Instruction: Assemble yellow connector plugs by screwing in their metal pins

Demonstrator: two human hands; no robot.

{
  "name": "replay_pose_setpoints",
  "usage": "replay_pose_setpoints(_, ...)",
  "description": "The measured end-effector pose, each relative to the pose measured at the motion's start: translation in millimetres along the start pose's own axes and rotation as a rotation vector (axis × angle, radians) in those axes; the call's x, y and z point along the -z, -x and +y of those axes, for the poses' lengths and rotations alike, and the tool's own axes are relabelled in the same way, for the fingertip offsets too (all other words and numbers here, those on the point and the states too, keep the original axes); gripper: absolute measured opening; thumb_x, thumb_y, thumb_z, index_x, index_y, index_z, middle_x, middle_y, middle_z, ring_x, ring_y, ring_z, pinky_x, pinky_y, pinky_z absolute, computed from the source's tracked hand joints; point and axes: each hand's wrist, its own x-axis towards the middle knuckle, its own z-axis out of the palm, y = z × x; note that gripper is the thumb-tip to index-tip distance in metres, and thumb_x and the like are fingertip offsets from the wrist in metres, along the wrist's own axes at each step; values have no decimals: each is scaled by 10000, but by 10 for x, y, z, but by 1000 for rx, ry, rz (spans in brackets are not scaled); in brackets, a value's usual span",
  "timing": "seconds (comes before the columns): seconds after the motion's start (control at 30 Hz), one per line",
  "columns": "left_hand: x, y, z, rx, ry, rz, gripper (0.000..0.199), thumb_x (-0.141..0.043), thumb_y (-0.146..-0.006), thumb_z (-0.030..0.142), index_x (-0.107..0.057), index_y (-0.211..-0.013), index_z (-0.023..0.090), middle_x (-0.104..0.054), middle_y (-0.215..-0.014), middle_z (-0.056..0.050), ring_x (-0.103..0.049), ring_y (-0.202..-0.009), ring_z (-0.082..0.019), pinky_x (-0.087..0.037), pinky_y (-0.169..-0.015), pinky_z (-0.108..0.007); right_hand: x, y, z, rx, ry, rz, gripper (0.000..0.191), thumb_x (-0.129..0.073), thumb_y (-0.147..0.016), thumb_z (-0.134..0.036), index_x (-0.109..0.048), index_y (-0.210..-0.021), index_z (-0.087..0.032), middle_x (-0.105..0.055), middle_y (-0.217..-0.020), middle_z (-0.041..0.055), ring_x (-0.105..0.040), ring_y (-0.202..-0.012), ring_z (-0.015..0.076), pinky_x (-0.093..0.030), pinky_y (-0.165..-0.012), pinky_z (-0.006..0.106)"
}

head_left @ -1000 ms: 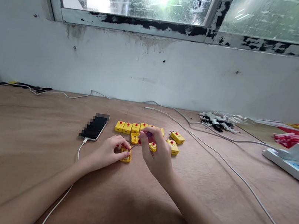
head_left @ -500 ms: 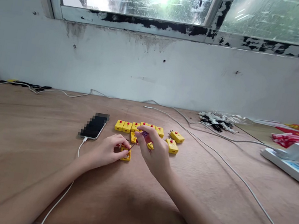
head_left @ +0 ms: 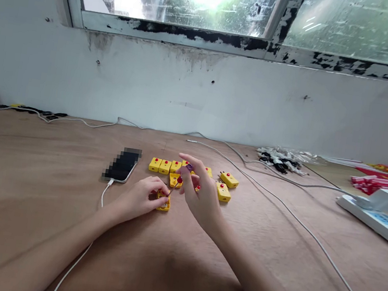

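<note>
On the plywood tabletop [head_left: 43, 201], right of the smartphone [head_left: 122, 165], the left hand [head_left: 137, 196] grips a yellow plastic connector [head_left: 162, 204]. The right hand [head_left: 201, 197] pinches narrowly beside a thin red-tipped pin [head_left: 179, 180]; whether it holds it is unclear. The connector looks light and stiff, easiest held by its edges.

A: Please, how many yellow connector blocks [head_left: 155, 164] do you count?

B: I count ten, but the right hand [head_left: 202, 200] covers a part of them, so maybe there are more.

A: And how many hands are there?

B: Only two: that right hand and one left hand [head_left: 139, 195].

A: What other things can you count?

B: There is one thin tool [head_left: 174, 189], one smartphone [head_left: 122, 165], one power strip [head_left: 368, 221] and two window panes [head_left: 357, 29].
</note>
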Motion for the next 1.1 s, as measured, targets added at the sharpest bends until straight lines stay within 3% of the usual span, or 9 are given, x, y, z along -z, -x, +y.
replay_pose_setpoints(0.13, -51, -13, 11, -24, 41, -14, 98, -570, -837, 260, -633, -821, 187, -609, -901, -40, -592, -807, -163, -511, -703, -261, -2, -18, 0, 67, 93, 95, 122, -527, -889, -274, -620, -938, -212, -676, -801, -1, -523, -507, 75, -440, -540, 212)
replay_pose_setpoints(0.23, -75, -13, 27, -47, 35, -7, 95, -568, -840, 258, -628, -823, 187, -593, -909, -41, -582, -826, -167, -508, -717, -263, 32, -29, -29, 84, 50, 22, 210, -455, -928, -274, -605, -1070, -234, -692, -972, 34, -633, -724, 119, -491, -657, 234)
replay_pose_setpoints(0.33, -80, -10, 31, -25, 27, -26, 109, -565, -852, 277, -631, -837, 192, -582, -914, -37, -575, -774, -152, -504, -695, -259, 62, -44, -43, 65, -61, -59, 290, -370, -957, -257, -557, -1179, -246, -683, -1032, 47, -647, -918, 151, -517, -733, 261)
replay_pose_setpoints(0.5, -71, -13, 33, -21, 15, -29, 103, -569, -857, 275, -636, -851, 197, -581, -923, -34, -570, -816, -160, -490, -683, -247, 54, -37, -13, 82, 78, 98, 151, -533, -889, -258, -645, -977, -211, -659, -846, 36, -607, -656, 126, -504, -626, 247)
replay_pose_setpoints(0.57, -67, -16, 42, -23, 17, -28, 101, -570, -857, 267, -635, -849, 191, -580, -918, -36, -569, -814, -160, -487, -682, -247, 41, -26, -8, 122, 95, 76, 188, -522, -897, -256, -628, -1043, -208, -653, -879, 48, -617, -731, 141, -509, -692, 264)
replay_pose_setpoints(0.7, -65, -19, 52, -29, 3, -28, 94, -572, -854, 247, -634, -832, 180, -578, -886, -35, -566, -771, -152, -476, -673, -252, 22, -23, -28, 121, -109, -82, 335, -379, -953, -221, -503, -1264, -226, -652, -1045, 61, -622, -963, 143, -511, -813, 271)
replay_pose_setpoints(0.87, -85, -11, 31, -86, -20, 6, 95, -563, -858, 242, -644, -854, 193, -583, -884, -33, -557, -803, -164, -465, -695, -265, 31, -30, -43, 148, 62, 58, 229, -508, -896, -222, -641, -1082, -217, -634, -836, 32, -589, -673, 122, -504, -641, 246)
replay_pose_setpoints(1.03, -85, -16, 45, -77, -27, -3, 106, -557, -858, 247, -645, -841, 190, -589, -881, -37, -559, -803, -170, -467, -710, -276, 46, -35, -42, 123, -112, -84, 354, -375, -951, -217, -513, -1276, -247, -639, -1042, 59, -622, -909, 138, -517, -774, 271)
replay_pose_setpoints(1.1, -81, -21, 48, -77, -29, -2, 112, -558, -857, 256, -646, -834, 190, -591, -873, -37, -559, -803, -173, -468, -723, -283, 48, -39, -39, 114, -121, -76, 329, -405, -939, -217, -557, -1230, -242, -651, -966, 47, -626, -836, 132, -522, -722, 259)
